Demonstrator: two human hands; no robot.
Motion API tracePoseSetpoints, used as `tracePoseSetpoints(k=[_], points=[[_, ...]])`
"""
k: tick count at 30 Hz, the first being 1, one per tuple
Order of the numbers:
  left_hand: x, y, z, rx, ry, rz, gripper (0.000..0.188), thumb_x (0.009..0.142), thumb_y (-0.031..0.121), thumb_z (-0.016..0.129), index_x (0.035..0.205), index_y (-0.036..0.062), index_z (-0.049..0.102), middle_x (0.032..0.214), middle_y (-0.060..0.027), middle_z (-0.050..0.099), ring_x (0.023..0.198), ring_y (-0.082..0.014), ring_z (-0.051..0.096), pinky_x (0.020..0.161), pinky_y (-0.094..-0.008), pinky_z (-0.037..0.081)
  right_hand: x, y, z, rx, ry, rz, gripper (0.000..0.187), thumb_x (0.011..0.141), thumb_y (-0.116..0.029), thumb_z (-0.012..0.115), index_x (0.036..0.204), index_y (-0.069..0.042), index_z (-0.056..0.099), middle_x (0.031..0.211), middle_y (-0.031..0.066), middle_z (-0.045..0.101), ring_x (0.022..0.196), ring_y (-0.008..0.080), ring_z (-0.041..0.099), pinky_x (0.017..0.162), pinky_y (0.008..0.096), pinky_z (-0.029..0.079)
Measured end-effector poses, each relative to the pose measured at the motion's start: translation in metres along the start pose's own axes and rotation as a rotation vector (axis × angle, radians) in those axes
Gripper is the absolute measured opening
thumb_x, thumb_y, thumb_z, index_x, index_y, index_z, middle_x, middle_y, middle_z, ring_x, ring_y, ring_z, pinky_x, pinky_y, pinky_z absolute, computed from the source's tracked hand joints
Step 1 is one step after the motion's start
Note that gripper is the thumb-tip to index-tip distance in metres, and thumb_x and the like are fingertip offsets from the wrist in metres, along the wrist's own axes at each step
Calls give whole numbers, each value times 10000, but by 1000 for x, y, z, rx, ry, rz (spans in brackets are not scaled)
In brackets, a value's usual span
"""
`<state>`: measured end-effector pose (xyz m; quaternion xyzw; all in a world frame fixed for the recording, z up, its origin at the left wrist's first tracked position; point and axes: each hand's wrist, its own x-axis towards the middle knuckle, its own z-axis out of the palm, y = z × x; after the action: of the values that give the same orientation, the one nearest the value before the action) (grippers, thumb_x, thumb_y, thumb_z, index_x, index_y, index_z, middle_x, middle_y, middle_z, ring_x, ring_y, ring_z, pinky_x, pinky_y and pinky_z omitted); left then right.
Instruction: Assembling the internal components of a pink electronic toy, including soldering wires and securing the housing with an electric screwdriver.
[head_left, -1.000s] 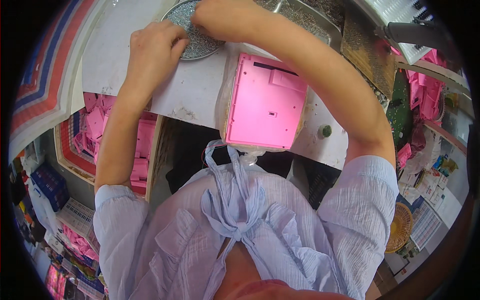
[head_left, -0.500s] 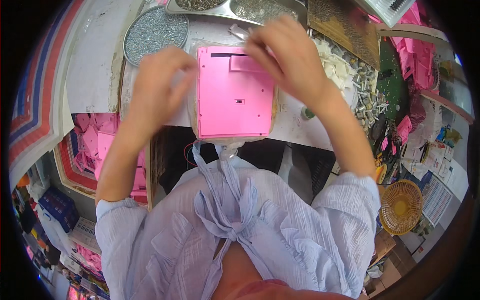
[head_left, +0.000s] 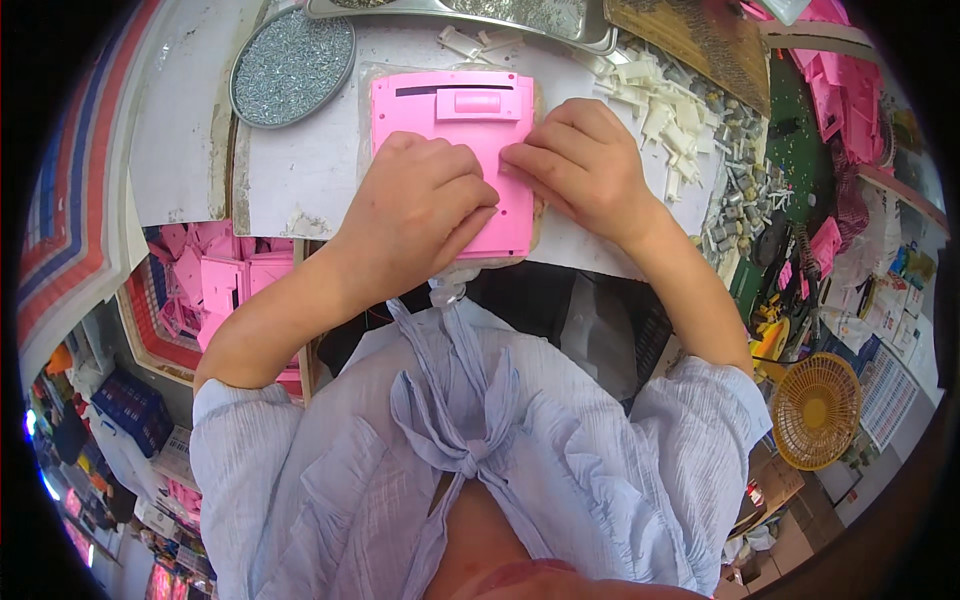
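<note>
A flat pink plastic panel point(head_left: 421, 117) with a dark slot and small holes lies on a padded, plastic-wrapped base at the table's near edge. Across its far part rests a small pink piece point(head_left: 478, 103) with a raised middle. My left hand point(head_left: 420, 205) is over the panel's left and middle, fingers curled and pressed together. From the right, my right hand point(head_left: 590, 165) reaches to the panel's right part with thumb and fingertips pinched. Whatever either hand's fingertips hold is too small or hidden to make out.
A round dish of small metal screws point(head_left: 292, 70) stands at the far left, and a metal tray point(head_left: 590, 38) at the back. White plastic parts point(head_left: 655, 105) and small metal cylinders point(head_left: 735, 205) are heaped on the right. A crate of pink parts point(head_left: 222, 285) is at lower left.
Both hands have come down onto the panel, the left moving right and the right moving nearer. The small pink piece on the panel shows fully now. The view has shifted slightly.
</note>
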<state>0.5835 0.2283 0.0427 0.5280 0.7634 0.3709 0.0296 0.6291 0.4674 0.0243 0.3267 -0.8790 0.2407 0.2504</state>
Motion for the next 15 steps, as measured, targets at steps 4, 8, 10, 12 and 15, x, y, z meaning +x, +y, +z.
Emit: tracePoseSetpoints(k=[4, 8, 10, 12, 15], points=[[5, 1, 6, 34, -36, 46, 169, 763, 75, 781, 888, 89, 668, 872, -49, 594, 827, -253, 603, 799, -400, 423, -1, -1, 3, 42, 13, 82, 264, 682, -132, 805, 924, -79, 714, 855, 29, 658, 817, 244, 633, 683, 354, 515], [10, 2, 5, 83, -97, 89, 166, 760, 76, 770, 885, 86, 661, 884, -56, 586, 826, -257, 596, 797, -399, 419, -1, -1, 5, 76, 28, 90, 275, 680, -119, 826, 930, -80, 721, 851, 31, 662, 799, 250, 628, 658, 355, 515], [12, 3, 5, 93, -114, 102, 163, 762, 78, 764, 888, 84, 660, 892, -60, 588, 837, -258, 599, 800, -400, 419, -1, 2, 2, 110, 25, 92, 273, 686, -110, 834, 935, -80, 725, 850, 32, 662, 790, 253, 624, 646, 359, 514], [14, 5, 2, 91, -138, 93, 161, 764, 80, 761, 891, 82, 662, 896, -66, 593, 843, -259, 601, 795, -406, 422, 1, 0, -4, 101, 16, 116, 279, 692, -112, 845, 945, -82, 730, 846, 35, 665, 783, 257, 624, 649, 359, 517], [12, 7, -2, 69, -168, 42, 163, 774, 69, 750, 920, 80, 677, 920, -77, 610, 854, -266, 610, 817, -410, 432, 7, 3, -18, 69, 61, 105, 286, 703, -113, 862, 958, -76, 736, 843, 38, 669, 763, 257, 622, 654, 350, 517]])
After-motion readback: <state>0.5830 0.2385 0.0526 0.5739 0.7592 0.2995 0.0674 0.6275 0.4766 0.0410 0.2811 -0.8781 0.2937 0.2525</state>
